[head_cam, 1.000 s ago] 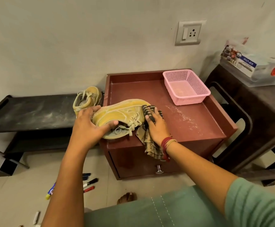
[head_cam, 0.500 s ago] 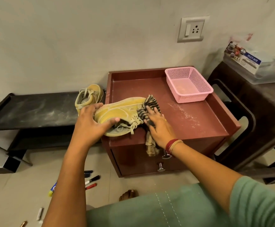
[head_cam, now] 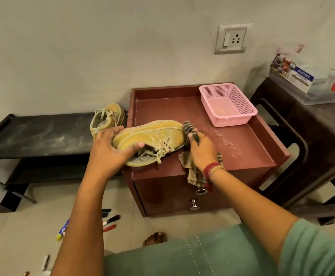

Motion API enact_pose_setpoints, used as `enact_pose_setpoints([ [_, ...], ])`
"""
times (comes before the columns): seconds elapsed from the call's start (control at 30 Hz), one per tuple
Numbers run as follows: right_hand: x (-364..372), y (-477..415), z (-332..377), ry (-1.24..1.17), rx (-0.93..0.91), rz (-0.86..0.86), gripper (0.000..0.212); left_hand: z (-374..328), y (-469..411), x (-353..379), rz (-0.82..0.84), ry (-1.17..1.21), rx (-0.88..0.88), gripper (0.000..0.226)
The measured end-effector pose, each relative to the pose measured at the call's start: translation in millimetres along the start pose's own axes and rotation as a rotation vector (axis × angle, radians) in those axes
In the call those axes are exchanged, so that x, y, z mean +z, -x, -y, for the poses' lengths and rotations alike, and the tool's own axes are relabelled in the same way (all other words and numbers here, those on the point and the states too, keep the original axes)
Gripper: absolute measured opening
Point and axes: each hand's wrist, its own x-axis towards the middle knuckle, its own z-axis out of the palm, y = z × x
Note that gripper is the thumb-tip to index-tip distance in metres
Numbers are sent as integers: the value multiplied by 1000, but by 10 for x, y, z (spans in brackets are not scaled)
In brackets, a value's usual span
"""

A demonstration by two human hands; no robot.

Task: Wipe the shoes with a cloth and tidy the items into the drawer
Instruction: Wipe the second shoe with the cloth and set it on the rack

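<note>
Shoe being wiped: a dusty tan lace-up shoe lies on its side at the front-left corner of the cabinet top, heel end jutting past the left edge, toe pointing right, laces loose.
Left hand: the left hand is wrapped around the heel end, thumb tucked into the opening, fingers over the back. It looks like a firm grip.
Right hand: the right hand has its fingers curled into a striped cloth and holds it against the shoe's toe.
Cloth: bunched over the fingertips at the toe. The rest runs under the palm and hangs over the front edge of the top.
Second shoe: the matching shoe stands upright at the right end of a low black bench, just beside the cabinet's left side.
Cabinet: red-brown with a raised rim, pale dust streaked across the right half of the top. Two metal knobs sit on the front, the upper one just below the hanging cloth.
Pink basket: the pink basket sits at the back-right corner of the top, well apart from the shoe.
Floor: several markers and a small tube lie left of the cabinet.
</note>
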Motion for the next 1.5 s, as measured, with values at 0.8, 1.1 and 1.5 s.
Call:
enact_pose_setpoints([
  [0.8, 214, 240, 429, -13, -354, 228, 47, 168, 34, -52, 148, 80, 22, 100],
  [1.1, 187, 66, 121, -477, 60, -124, 40, 188, -16, -17, 104, 105, -20, 101],
  [1.5, 324, 85, -143, 1, -61, 91, 49, 267, -76, 15, 121, 154, -40, 98],
])
